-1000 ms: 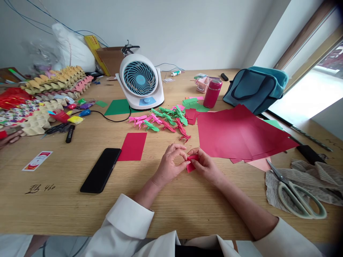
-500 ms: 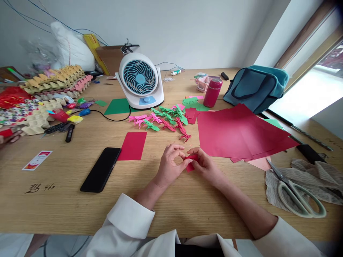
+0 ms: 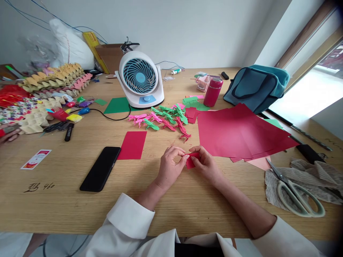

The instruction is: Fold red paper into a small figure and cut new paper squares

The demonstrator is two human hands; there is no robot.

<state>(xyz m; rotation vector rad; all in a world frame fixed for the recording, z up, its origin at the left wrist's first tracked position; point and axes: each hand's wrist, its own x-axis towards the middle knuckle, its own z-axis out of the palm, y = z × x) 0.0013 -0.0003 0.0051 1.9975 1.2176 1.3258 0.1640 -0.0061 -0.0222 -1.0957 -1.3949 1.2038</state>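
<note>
A small folded piece of red paper [image 3: 190,164] is held between both hands, just above the table. My left hand [image 3: 171,163] pinches its left edge between thumb and forefinger. On the other side, my right hand [image 3: 205,164] is closed on it, thumb pressed against the paper's face. Beyond the hands lie several folded paper figures, among them a red figure [image 3: 184,132], a green figure [image 3: 151,125] and a pink figure [image 3: 138,117]. A flat red paper rectangle [image 3: 132,145] lies to the left, and large red sheets [image 3: 230,132] to the right.
A black phone [image 3: 100,169] lies left of my arms. Scissors [image 3: 297,194] rest on a cloth at the right. Farther back stand a white fan [image 3: 140,80], a red flask [image 3: 213,92] and a blue bag [image 3: 254,89]. Another person's hand [image 3: 10,135] shows at the left edge.
My left fingertips have drawn closer together at the paper's left edge, and the paper has turned slightly. At the far left, the other person's hand has shifted a little.
</note>
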